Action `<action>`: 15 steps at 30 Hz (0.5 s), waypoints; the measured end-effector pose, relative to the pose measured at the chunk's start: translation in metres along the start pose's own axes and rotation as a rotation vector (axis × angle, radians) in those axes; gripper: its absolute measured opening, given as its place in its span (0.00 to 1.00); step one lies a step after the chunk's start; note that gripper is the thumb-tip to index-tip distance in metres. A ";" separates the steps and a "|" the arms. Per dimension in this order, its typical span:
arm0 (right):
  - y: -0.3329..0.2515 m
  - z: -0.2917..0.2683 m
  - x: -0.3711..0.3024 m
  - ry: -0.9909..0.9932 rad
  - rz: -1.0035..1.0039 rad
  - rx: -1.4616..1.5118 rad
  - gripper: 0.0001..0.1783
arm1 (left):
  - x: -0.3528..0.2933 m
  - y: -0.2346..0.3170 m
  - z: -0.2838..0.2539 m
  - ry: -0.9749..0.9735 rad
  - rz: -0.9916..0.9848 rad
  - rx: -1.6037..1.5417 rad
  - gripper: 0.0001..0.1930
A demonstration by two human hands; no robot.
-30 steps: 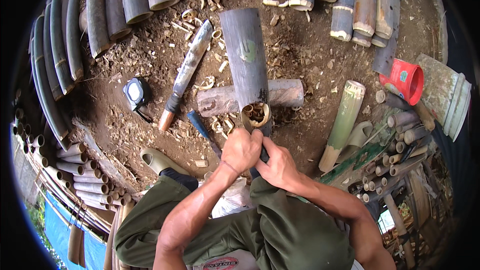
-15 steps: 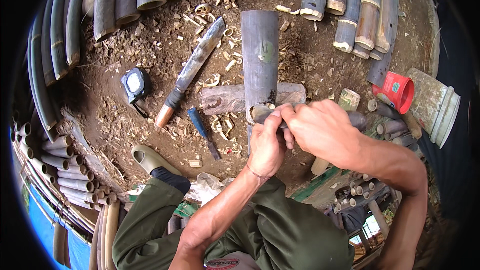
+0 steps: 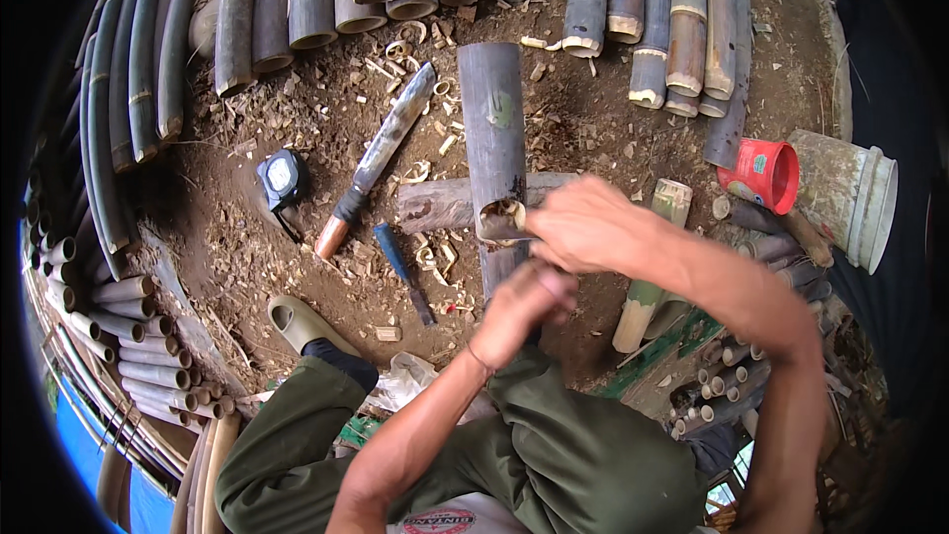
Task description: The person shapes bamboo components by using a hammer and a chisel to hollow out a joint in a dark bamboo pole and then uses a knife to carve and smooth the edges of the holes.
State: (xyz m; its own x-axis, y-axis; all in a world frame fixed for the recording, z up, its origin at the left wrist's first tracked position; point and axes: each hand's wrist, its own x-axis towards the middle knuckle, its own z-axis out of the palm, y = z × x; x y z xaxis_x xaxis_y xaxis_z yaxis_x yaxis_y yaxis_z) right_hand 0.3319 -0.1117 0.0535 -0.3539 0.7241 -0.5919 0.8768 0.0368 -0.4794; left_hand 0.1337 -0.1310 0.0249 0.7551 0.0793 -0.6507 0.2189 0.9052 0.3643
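A thick grey bamboo tube (image 3: 492,129) lies lengthwise in front of me, across a short piece of log (image 3: 435,204). Near its close end an opening with a pale, ragged edge shows. Right beside that opening is my right hand (image 3: 585,225), fingers curled and closed; their tips and whatever they pinch are hidden. Lower down, over the tube's near part, my left hand (image 3: 522,309) is smeared by motion, so its fingers do not read clearly. A blue-handled chisel-like tool (image 3: 397,259) and a large knife with a wooden handle (image 3: 381,153) lie on the ground to the left.
Bamboo tubes (image 3: 312,0) line the far side, with more stacked at left (image 3: 153,356). A tape measure (image 3: 283,178) lies left of the knife. At right are a red container (image 3: 761,176), a whitish bucket (image 3: 840,193) and a green-and-tan bamboo piece (image 3: 652,282). Shavings litter the dirt.
My left hand has come off the bamboo's opening and moved down toward me. My right hand has shifted slightly left, beside the opening, which now shows more fully. The whole view has shifted a little.
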 end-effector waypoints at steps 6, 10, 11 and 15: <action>-0.035 0.096 -0.083 0.594 0.439 1.635 0.26 | -0.028 -0.030 0.047 -0.020 0.131 0.794 0.43; -0.050 0.081 -0.131 0.747 0.639 0.724 0.20 | -0.042 0.017 0.047 0.176 0.147 1.039 0.29; -0.056 0.070 -0.138 0.916 0.548 0.333 0.21 | -0.043 0.033 0.047 0.153 0.092 1.110 0.29; -0.041 0.042 -0.111 0.816 -0.139 0.040 0.29 | -0.043 0.074 0.066 -0.051 0.086 1.063 0.29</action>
State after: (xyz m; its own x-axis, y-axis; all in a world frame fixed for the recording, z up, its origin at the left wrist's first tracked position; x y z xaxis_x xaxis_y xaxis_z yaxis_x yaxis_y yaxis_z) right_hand 0.3215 -0.2230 0.1118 -0.0970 0.9876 0.1231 0.8249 0.1490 -0.5454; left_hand 0.1580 -0.0956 0.1243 0.8133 0.0860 -0.5754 0.5716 0.0665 0.8179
